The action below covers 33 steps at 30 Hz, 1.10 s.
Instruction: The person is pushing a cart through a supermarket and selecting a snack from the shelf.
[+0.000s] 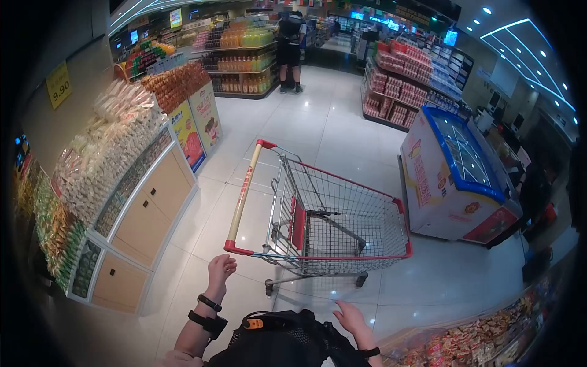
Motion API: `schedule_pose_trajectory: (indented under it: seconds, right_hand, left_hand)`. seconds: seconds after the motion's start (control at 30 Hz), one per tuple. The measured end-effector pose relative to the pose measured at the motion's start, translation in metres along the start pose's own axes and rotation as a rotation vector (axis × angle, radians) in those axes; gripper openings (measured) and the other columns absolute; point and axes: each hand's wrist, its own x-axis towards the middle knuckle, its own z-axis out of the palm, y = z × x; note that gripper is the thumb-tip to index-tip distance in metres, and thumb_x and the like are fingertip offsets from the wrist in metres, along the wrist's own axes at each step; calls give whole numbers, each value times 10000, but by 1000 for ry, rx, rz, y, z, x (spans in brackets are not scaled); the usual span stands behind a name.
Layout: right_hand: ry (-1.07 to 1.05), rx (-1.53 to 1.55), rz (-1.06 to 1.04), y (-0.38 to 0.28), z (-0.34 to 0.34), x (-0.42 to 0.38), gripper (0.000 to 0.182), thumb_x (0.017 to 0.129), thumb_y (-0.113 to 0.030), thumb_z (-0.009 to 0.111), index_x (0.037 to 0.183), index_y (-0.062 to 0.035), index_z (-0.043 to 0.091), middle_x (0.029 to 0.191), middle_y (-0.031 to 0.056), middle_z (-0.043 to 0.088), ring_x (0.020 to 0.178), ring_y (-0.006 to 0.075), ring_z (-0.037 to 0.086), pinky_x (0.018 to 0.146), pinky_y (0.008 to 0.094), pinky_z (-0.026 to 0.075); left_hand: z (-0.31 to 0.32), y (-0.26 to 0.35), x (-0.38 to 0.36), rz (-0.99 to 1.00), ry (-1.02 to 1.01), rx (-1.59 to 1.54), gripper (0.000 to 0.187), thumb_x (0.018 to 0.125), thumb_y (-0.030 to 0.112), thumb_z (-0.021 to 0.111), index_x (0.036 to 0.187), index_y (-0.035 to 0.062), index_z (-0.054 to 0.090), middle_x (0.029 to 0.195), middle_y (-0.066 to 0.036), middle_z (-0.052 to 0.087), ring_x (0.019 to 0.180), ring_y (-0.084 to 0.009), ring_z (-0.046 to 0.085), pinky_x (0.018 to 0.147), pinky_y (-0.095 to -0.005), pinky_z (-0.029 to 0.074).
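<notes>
An empty wire shopping cart (342, 226) with red trim stands sideways on the tiled floor, its yellow handle bar (243, 196) toward the left. My left hand (221, 270) is just below the red near end of that bar, apart from it, with the fingers curled together and nothing visible in them. Dark bands circle the left wrist. Lower right of it, near the cart's lower side, my right hand (350, 316) has its fingers partly stretched out and holds nothing.
Packaged snacks fill a display (140, 214) at left. A freezer chest (452, 177) stands at right, and a snack bin (477, 336) at lower right. Stocked shelves (244, 73) and a person (291, 52) are farther back.
</notes>
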Motion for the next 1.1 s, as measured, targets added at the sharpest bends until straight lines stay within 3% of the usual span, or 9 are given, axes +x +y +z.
schedule_pose_trajectory:
  seconds: [0.07, 0.23, 0.43, 0.5, 0.57, 0.67, 0.7, 0.83, 1.1]
  right_hand:
    - [76, 91, -313, -12, -16, 9, 340, 808, -219, 595, 1104, -62, 538, 990, 182, 596, 927, 357, 564, 775, 413, 462]
    - [67, 156, -623, -74, -49, 126, 323, 821, -194, 582, 1099, -36, 535, 980, 177, 594, 921, 358, 555, 779, 407, 453]
    - [240, 307, -790, -208, -18, 211, 560, 801, -224, 625, 1229, 49, 387, 1162, 247, 463, 1070, 373, 469, 901, 396, 399]
    - [120, 487, -635, -252, 13, 241, 677, 817, -211, 620, 1306, 63, 241, 1203, 256, 421, 1102, 333, 460, 907, 380, 404]
    - [-154, 932, -434, -286, 41, 266, 641, 822, -129, 595, 1305, 17, 199, 1065, 228, 500, 915, 303, 577, 754, 366, 505]
    - [-71, 1323, -47, -311, 89, 287, 562, 803, -42, 544, 1256, -39, 211, 851, 177, 546, 661, 283, 619, 556, 366, 538]
    - [-91, 1327, 31, -325, 76, 282, 482, 788, 0, 513, 1181, -50, 238, 712, 155, 528, 497, 281, 586, 418, 382, 517]
    - [-272, 1332, 262, -327, 53, 278, 415, 774, 19, 559, 1105, -65, 324, 635, 101, 497, 444, 224, 520, 395, 371, 471]
    - [-1, 1193, 475, -369, 43, 275, 183, 766, 1, 556, 879, -66, 429, 523, 23, 400, 368, 130, 392, 332, 301, 346]
  left_hand:
    - [-8, -5, -11, 34, 68, -92, 223, 846, 190, 540, 966, 4, 513, 818, -110, 599, 686, -172, 597, 630, -273, 501]
    - [-10, 11, -10, 69, 96, -107, 248, 865, 193, 522, 1015, -3, 494, 837, -119, 605, 725, -180, 611, 660, -286, 510]
    - [-142, -20, -12, 13, 517, -249, 231, 845, 187, 536, 975, 1, 492, 823, -129, 596, 706, -202, 612, 614, -290, 515]
    - [-183, -15, 0, 15, 614, -312, 213, 836, 176, 537, 954, 5, 492, 813, -128, 593, 693, -204, 609, 601, -286, 514]
    - [-216, -6, 15, 32, 698, -369, 175, 828, 157, 528, 916, 11, 493, 799, -124, 587, 673, -204, 601, 589, -285, 511]
    - [-258, 36, 56, 11, 679, -334, 174, 829, 160, 530, 911, 9, 500, 788, -115, 590, 658, -191, 596, 582, -278, 507]
    - [-270, 55, 72, 20, 678, -330, 174, 829, 160, 530, 911, 9, 500, 788, -115, 590, 658, -191, 596, 582, -278, 507]
    - [-283, 105, 132, 18, 489, -191, 174, 839, 152, 523, 922, -2, 518, 786, -108, 600, 673, -176, 604, 589, -269, 507]
    - [-211, 168, 257, 62, 13, 6, 211, 883, 183, 506, 969, -7, 538, 840, -120, 616, 736, -174, 613, 678, -271, 507]
